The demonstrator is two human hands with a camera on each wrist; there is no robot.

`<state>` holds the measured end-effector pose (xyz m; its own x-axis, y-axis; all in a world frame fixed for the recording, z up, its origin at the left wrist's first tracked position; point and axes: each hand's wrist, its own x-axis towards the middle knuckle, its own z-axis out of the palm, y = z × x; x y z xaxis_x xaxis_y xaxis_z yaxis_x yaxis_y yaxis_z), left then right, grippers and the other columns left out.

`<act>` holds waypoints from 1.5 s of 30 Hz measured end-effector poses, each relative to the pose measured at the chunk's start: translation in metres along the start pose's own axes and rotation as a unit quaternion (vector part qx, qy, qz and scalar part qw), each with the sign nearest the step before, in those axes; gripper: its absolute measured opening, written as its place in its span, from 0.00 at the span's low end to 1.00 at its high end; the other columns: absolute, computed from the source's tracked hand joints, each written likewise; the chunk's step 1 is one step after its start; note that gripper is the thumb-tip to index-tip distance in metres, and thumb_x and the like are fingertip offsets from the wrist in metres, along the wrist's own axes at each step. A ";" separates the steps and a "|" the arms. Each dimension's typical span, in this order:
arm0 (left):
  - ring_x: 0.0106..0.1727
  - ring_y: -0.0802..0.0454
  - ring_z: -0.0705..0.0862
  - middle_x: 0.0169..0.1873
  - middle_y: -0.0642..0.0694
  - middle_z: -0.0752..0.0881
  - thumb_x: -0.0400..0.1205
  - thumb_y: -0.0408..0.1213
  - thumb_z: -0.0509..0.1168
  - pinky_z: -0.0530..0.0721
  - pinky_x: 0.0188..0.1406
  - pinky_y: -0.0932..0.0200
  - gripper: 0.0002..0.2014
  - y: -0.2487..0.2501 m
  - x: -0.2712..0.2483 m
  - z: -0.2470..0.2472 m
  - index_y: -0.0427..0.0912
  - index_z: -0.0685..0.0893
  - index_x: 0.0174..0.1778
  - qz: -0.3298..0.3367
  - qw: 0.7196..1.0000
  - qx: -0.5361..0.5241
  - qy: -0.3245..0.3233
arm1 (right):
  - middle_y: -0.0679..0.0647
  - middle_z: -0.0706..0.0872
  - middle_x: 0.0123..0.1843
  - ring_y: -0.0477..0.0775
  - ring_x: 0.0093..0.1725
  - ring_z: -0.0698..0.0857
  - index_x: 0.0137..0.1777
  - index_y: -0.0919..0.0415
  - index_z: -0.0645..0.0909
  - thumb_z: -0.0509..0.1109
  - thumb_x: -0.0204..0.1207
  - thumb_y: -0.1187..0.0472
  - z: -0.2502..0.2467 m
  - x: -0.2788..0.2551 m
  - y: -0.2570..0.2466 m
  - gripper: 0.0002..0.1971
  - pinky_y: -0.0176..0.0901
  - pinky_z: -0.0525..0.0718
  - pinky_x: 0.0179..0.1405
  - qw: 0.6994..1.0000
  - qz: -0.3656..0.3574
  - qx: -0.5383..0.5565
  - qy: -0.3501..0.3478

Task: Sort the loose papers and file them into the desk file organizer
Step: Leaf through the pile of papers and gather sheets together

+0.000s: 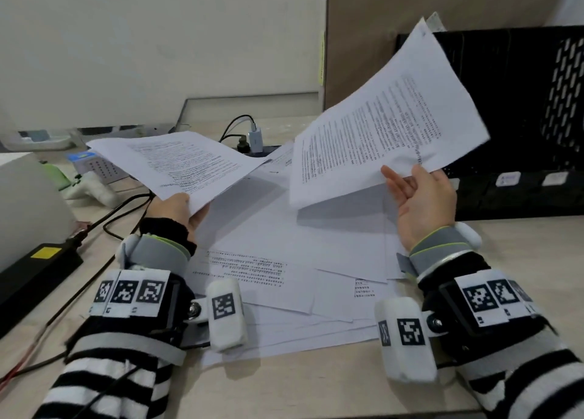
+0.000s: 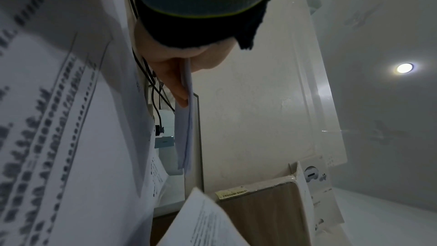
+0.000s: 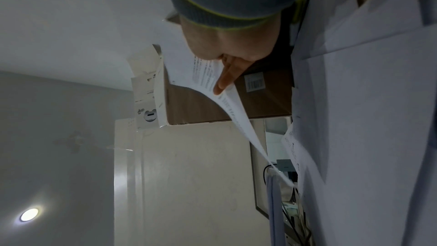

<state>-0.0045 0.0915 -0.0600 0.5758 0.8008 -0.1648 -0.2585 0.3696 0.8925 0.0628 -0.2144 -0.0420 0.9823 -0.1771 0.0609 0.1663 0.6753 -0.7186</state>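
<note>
My left hand pinches the near corner of a thin bundle of printed sheets, held almost level above the desk; the left wrist view shows the sheets edge-on between thumb and fingers. My right hand holds a second printed bundle by its lower edge, tilted up to the right, thumb on the front. A spread of loose papers lies on the desk under both hands. The black mesh file organizer stands at the right, behind the raised bundle.
A power strip with plugs and cables lies behind the papers. A black power brick and cables run along the left. A white box stands at far left, a small blue-topped box beside it. A brown panel rises behind.
</note>
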 end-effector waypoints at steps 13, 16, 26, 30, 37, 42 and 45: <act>0.49 0.50 0.86 0.55 0.46 0.85 0.83 0.24 0.55 0.89 0.30 0.59 0.20 0.000 -0.014 0.004 0.42 0.77 0.69 0.038 0.997 0.024 -0.063 | 0.58 0.74 0.39 0.58 0.40 0.92 0.42 0.64 0.70 0.51 0.87 0.67 0.004 0.001 0.003 0.12 0.36 0.88 0.31 0.985 0.120 0.109 -0.061; 0.52 0.50 0.85 0.55 0.48 0.86 0.85 0.29 0.55 0.88 0.29 0.60 0.16 0.000 -0.019 0.008 0.46 0.77 0.66 0.030 0.991 0.053 -0.119 | 0.59 0.74 0.40 0.59 0.42 0.92 0.40 0.61 0.67 0.50 0.87 0.66 0.006 -0.001 0.004 0.13 0.37 0.89 0.34 0.980 0.153 0.089 -0.086; 0.45 0.56 0.86 0.49 0.52 0.87 0.89 0.43 0.53 0.84 0.26 0.66 0.13 -0.007 -0.039 0.024 0.47 0.76 0.66 -0.015 0.953 0.155 -0.260 | 0.62 0.68 0.42 0.61 0.46 0.92 0.40 0.58 0.63 0.49 0.87 0.69 0.005 -0.003 0.014 0.13 0.38 0.89 0.34 0.969 0.196 0.041 -0.146; 0.43 0.58 0.89 0.53 0.50 0.89 0.87 0.42 0.57 0.87 0.31 0.64 0.13 -0.008 -0.039 0.023 0.44 0.78 0.65 -0.019 0.943 0.163 -0.289 | 0.63 0.69 0.45 0.61 0.45 0.92 0.40 0.59 0.64 0.50 0.87 0.69 0.007 -0.004 0.014 0.12 0.37 0.89 0.34 0.968 0.197 0.014 -0.154; 0.52 0.47 0.87 0.56 0.44 0.87 0.85 0.29 0.60 0.90 0.40 0.54 0.14 -0.007 -0.033 0.017 0.40 0.77 0.67 0.000 0.949 0.168 -0.266 | 0.54 0.82 0.39 0.51 0.32 0.91 0.41 0.59 0.69 0.56 0.84 0.66 0.003 -0.005 0.012 0.09 0.33 0.79 0.17 0.968 0.118 -0.192 -0.108; 0.53 0.41 0.87 0.60 0.37 0.85 0.84 0.26 0.60 0.86 0.50 0.44 0.16 -0.001 -0.028 0.012 0.34 0.77 0.68 0.002 0.957 0.168 -0.237 | 0.50 0.80 0.46 0.44 0.37 0.81 0.53 0.54 0.77 0.64 0.80 0.61 -0.008 0.007 0.010 0.04 0.36 0.72 0.29 0.947 0.038 -0.316 -0.038; 0.55 0.39 0.86 0.63 0.36 0.84 0.85 0.27 0.60 0.88 0.48 0.45 0.17 0.005 -0.026 0.009 0.33 0.76 0.70 -0.005 0.956 0.178 -0.232 | 0.49 0.84 0.51 0.47 0.45 0.80 0.62 0.56 0.81 0.67 0.78 0.60 -0.014 0.016 0.008 0.13 0.37 0.76 0.41 0.940 -0.010 -0.339 -0.016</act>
<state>-0.0137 0.0685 -0.0478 0.8800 0.4729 -0.0443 -0.0181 0.1264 0.9918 0.0790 -0.2220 -0.0570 0.9835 -0.1559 0.0922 0.1022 0.0576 -0.9931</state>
